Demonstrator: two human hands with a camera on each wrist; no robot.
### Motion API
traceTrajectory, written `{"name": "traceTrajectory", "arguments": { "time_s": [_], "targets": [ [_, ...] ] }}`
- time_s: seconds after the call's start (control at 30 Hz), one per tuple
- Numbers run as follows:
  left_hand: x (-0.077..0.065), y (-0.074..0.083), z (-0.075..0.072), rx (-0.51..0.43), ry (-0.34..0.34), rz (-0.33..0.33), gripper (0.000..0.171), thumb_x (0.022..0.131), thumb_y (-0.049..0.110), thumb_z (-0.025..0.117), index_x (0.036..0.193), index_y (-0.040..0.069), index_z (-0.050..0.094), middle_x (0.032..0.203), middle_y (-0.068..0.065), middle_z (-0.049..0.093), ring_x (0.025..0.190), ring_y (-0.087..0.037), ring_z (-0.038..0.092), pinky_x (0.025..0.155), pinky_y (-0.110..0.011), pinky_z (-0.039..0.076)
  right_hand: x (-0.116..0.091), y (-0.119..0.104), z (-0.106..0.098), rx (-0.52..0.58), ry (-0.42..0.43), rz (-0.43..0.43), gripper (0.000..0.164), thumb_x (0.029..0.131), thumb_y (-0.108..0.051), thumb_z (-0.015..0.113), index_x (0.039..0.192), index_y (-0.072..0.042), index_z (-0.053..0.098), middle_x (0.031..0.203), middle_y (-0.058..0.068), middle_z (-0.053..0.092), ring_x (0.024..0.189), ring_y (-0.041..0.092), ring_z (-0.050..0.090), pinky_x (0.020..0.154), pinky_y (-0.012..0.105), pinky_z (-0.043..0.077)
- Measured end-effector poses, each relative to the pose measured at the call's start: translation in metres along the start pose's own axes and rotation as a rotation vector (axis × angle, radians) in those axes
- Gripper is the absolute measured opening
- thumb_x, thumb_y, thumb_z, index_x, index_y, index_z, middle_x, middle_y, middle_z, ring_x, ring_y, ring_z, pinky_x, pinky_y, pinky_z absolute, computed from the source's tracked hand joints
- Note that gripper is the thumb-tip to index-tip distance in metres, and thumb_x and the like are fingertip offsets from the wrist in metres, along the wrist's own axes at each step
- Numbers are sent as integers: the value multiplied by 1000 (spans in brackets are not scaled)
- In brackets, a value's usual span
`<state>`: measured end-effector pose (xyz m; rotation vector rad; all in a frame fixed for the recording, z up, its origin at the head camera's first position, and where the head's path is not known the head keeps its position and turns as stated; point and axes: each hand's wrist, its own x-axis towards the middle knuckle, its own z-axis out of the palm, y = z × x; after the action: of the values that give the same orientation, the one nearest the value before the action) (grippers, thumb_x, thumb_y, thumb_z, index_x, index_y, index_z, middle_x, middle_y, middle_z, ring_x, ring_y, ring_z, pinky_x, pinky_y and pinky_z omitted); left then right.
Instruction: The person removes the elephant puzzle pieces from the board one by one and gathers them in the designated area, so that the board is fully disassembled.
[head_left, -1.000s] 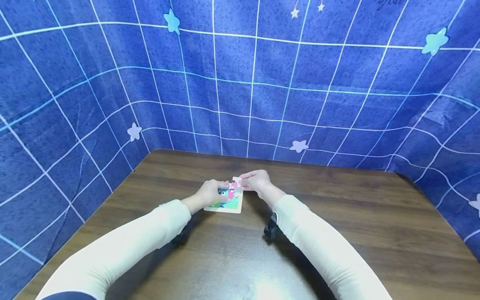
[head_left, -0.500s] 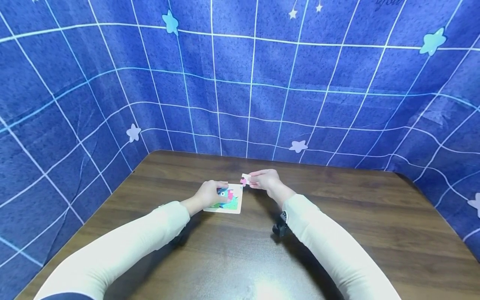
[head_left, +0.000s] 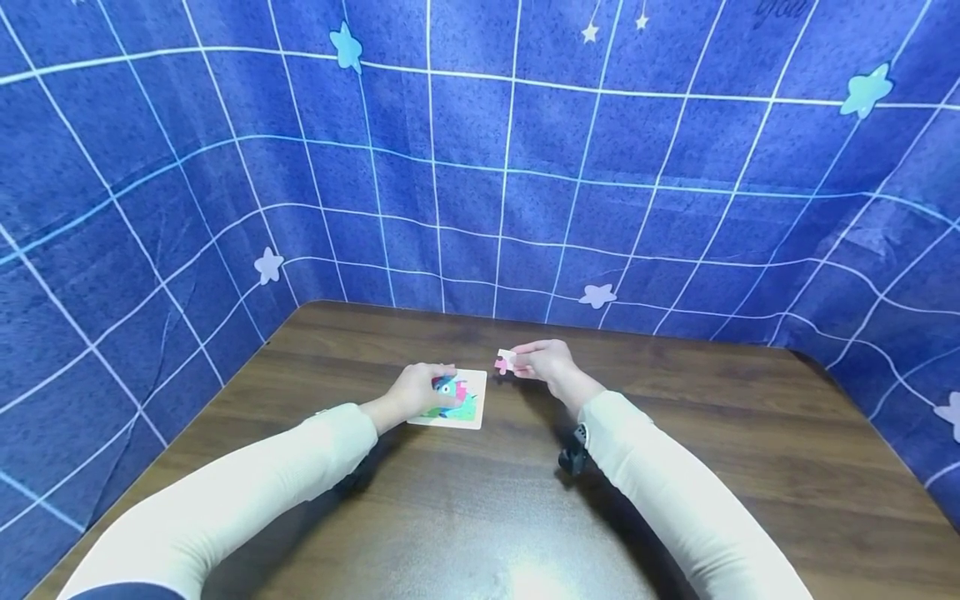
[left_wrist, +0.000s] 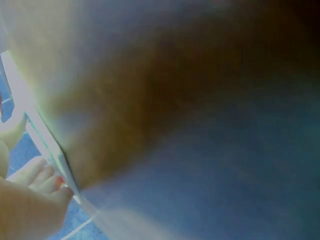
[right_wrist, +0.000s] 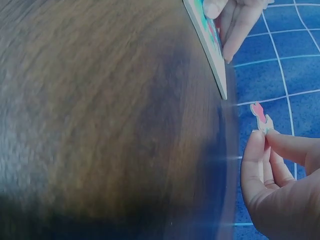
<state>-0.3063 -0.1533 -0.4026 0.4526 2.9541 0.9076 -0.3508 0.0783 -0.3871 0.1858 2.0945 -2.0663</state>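
A small jigsaw puzzle board [head_left: 471, 407] with a pale frame and a green, blue and pink picture lies at mid-table. My left hand [head_left: 412, 392] grips it from the left side, thumb and fingers covering part of the picture. To the right and slightly farther back, my right hand [head_left: 553, 365] pinches a pink and white puzzle piece [head_left: 505, 361], apart from the board. In the right wrist view, thumb and fingertips meet at the lower end of the puzzle piece [right_wrist: 260, 116]. The left wrist view shows the board [left_wrist: 47, 140] edge-on beside my left hand [left_wrist: 37, 200].
The brown wooden table [head_left: 480, 500] runs back to a blue curtain [head_left: 480, 167] with a white grid and stars. A black wrist-worn device [head_left: 573, 452] hangs under the right sleeve. Light glares off the table's near part.
My right hand has drawn the puzzle piece away from the board's far right corner and moved right with it. The left hand and the board have stayed nearly in place.
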Motion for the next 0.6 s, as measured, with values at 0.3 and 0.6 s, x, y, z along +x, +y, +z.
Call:
{"name": "traceTrajectory", "arguments": {
  "time_s": [0.3, 0.6],
  "targets": [
    [1, -6, -1, 26, -32, -8, 68, 80, 30, 80, 139, 10, 53, 141, -17, 53, 134, -37, 46, 112, -49, 37, -1, -2, -8, -15, 22, -7, 31, 83, 13, 64, 114, 14, 63, 75, 10, 67, 57, 11, 64, 62, 21, 59],
    [1, -10, -4, 48, -76, 32, 70, 82, 32, 78, 141, 7, 50, 146, -14, 49, 137, -35, 42, 114, -48, 35, -2, -6, -27, -40, 24, -14, 32, 84, 12, 64, 116, 13, 63, 79, 10, 69, 61, 11, 65, 69, 24, 60]
  ]
}}
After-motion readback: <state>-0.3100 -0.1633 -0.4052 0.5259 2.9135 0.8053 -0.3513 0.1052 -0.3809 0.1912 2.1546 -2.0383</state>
